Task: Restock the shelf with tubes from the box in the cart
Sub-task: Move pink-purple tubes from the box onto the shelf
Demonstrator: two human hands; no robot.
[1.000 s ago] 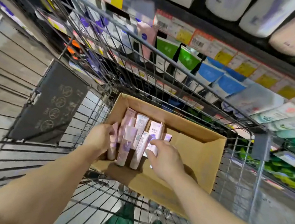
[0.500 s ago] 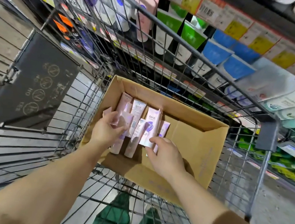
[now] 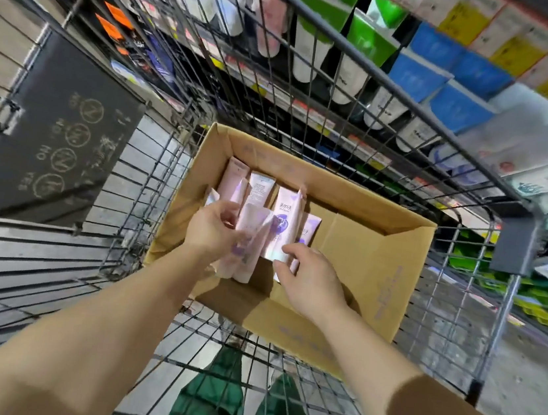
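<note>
- On the left, we are seeing a dark sign [image 3: 54,132] hanging on the wire side of the cart [image 3: 152,171].
- We are reaching our left hand [image 3: 214,231] into the cardboard box [image 3: 372,264] sitting in the cart.
- Our left fingers [image 3: 230,210] are curling round a pink tube [image 3: 249,239], with the thumb lying on its front, so the tube is sticking out above and below the hand.
- More pink and white tubes [image 3: 261,188] are standing in the far left corner of the box, just behind those fingers.
- Our right hand [image 3: 312,281] is coming in next, its fingers bent, and its fingertips [image 3: 289,250] are touching the bottom edge of a purple tube [image 3: 286,222]. We cannot tell if they are pinching it.
- The right half of the box is showing bare cardboard.
- Behind the cart, the shelf [image 3: 343,136] is holding green, blue and white tubes.
</note>
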